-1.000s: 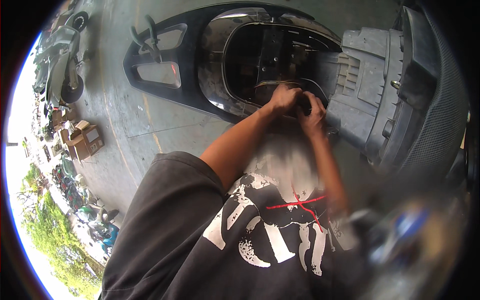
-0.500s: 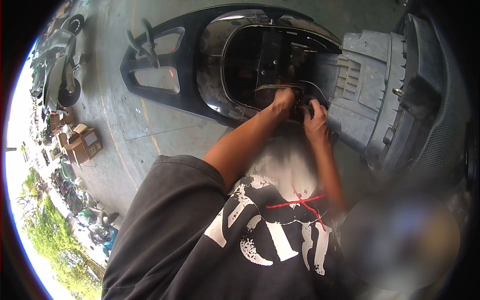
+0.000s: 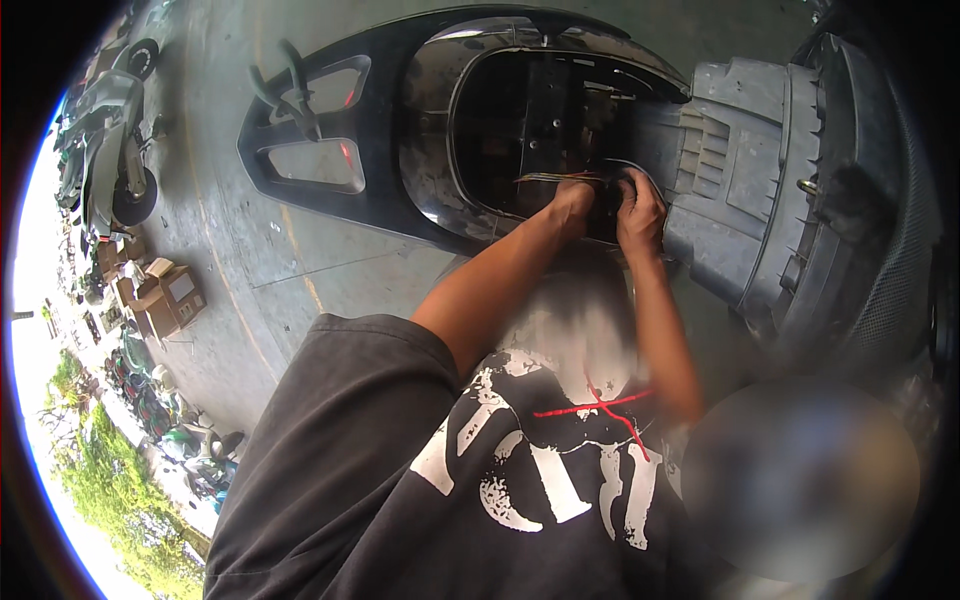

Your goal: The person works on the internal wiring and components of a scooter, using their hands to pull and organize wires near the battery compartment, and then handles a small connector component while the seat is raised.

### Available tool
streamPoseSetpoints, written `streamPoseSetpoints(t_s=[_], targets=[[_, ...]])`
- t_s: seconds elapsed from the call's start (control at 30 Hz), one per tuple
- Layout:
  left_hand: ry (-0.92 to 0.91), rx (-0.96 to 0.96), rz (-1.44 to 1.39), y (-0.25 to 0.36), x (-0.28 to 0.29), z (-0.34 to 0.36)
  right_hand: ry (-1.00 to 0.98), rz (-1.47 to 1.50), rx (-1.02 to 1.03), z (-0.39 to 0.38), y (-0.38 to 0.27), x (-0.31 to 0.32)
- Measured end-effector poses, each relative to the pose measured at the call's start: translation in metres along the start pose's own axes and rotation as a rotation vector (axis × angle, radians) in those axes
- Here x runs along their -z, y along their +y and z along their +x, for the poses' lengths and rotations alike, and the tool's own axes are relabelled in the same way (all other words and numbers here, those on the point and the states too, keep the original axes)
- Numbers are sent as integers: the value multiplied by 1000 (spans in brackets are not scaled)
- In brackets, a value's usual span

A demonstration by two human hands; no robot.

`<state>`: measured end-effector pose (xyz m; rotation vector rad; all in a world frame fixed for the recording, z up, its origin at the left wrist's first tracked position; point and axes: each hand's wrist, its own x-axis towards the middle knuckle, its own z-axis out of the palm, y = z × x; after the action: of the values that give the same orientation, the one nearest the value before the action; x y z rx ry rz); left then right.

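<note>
Both my hands work at the near edge of the opening in a scooter's black tail body (image 3: 420, 130). My left hand (image 3: 574, 203) is closed around a thin bundle of coloured wires (image 3: 548, 177), whose loose ends stick out to the left over the dark cavity. Just right of it, my right hand (image 3: 642, 212) has its fingers curled together at a dark cable-like piece along the opening's right edge. What sits between those fingertips is too dark to make out. Inside the cavity lies a dark metal plate (image 3: 545, 120) with bolts.
Grey plastic floorboard panels (image 3: 735, 150) adjoin the opening on the right, with a dark blurred shape (image 3: 858, 210) over their far end. A black grab rail (image 3: 290, 95) sits on the tail. Cardboard boxes (image 3: 165, 300) and a parked scooter (image 3: 120, 150) stand at the left.
My right hand has moved slightly away from me and to the right, its fingers curling closer. The left hand keeps the wires, shifted slightly right. A dark shape now shows over the floorboard.
</note>
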<state>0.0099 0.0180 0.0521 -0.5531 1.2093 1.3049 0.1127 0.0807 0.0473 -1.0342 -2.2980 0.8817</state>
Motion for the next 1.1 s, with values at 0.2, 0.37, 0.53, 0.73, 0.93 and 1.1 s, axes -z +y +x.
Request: streamPoseSetpoints(t_s=[0.2, 0.37, 0.53, 0.73, 0.93, 1.1], targets=[[33, -75, 170, -13, 11, 19, 46, 93, -239, 0, -7, -15], [7, -193, 597, -51, 20, 74, -1, 73, -397, -7, 20, -17], [-22, -446, 849, -74, 90, 141, -251, 44, -248, -3, -13, -26], [-133, -392, 1385, -48, 50, 92, -264, 16, -286, -8, 0, -15], [-132, -487, 1394, -20, 30, 51, -251, 31, -289, -4, -2, -13], [-105, -383, 1167, -3, 19, 14, -265, 97, -204, -4, -9, -8]])
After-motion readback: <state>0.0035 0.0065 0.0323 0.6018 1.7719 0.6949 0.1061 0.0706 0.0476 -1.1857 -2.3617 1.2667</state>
